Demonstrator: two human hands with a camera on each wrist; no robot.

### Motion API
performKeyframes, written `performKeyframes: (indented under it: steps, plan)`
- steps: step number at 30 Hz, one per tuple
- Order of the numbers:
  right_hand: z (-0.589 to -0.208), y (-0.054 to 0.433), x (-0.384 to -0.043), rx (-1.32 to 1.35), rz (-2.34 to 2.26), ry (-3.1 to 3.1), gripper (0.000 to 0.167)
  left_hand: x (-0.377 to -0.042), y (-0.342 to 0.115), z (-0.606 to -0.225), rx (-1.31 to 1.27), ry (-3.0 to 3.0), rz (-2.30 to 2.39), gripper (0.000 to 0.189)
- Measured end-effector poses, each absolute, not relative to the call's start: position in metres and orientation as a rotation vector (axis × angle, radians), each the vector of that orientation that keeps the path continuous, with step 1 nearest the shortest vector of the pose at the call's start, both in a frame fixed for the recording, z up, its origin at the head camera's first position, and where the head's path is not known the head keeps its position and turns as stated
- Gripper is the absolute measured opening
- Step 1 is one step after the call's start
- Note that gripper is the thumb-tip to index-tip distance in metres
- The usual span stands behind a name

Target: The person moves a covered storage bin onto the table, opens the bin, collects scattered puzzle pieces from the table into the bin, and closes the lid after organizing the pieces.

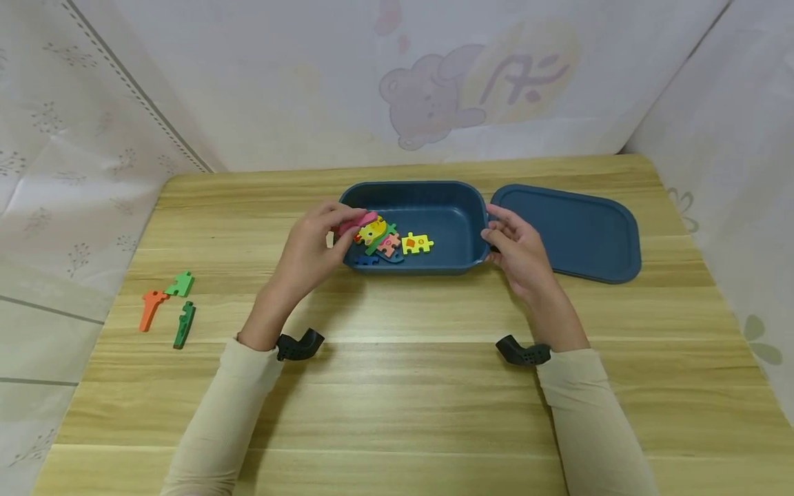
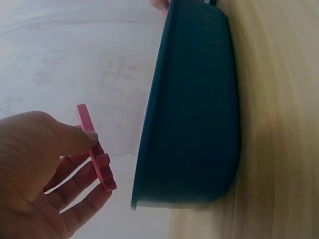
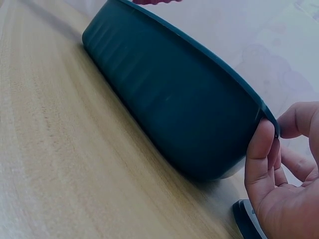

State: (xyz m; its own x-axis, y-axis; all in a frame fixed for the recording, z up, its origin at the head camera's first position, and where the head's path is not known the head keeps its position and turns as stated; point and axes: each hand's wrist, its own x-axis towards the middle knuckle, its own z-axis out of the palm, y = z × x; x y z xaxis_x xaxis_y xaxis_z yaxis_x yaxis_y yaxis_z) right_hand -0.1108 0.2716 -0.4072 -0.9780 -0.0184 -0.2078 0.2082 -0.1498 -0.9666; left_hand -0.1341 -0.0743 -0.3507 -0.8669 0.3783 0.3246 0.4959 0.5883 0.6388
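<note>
My left hand [image 1: 314, 242] pinches a pink puzzle piece [image 2: 102, 168] between thumb and fingers, above the left end of a dark blue plastic box [image 1: 453, 238]. With thumb and fingers, my right hand [image 1: 522, 253] grips the rim at the box's right end. Inside the box, several colourful puzzle pieces lie heaped on the left, among them a yellow piece with a face [image 1: 371, 233] and a salmon piece [image 1: 389, 244]. A yellow piece with an orange mark [image 1: 417, 243] lies apart from the heap. My left hand hides part of the box's left end.
A dark blue lid [image 1: 573, 231] lies flat on the wooden table [image 1: 409, 393], right of the box. Far to the left are a light green piece [image 1: 181, 284], an orange piece [image 1: 151, 308] and a dark green piece [image 1: 184, 325]. A patterned curtain stands behind the table.
</note>
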Motion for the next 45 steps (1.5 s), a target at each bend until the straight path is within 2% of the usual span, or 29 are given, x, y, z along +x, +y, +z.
performKeyframes:
  steps: [11, 28, 45]
  plan:
    - [-0.412, 0.263, -0.111, 0.228, -2.272, 1.913, 0.058, -0.127, -0.085, -0.355, -0.673, -2.605, -1.152, 0.033]
    - [-0.405, 0.278, -0.105, 0.256, -2.289, 1.927, 0.06, -0.124, -0.098, -0.343, -0.652, -2.614, -1.105, 0.034]
    - [-0.407, 0.274, -0.108, 0.217, -2.294, 1.883, 0.063, -0.095, -0.137, -0.353, -0.483, -2.696, -1.015, 0.035]
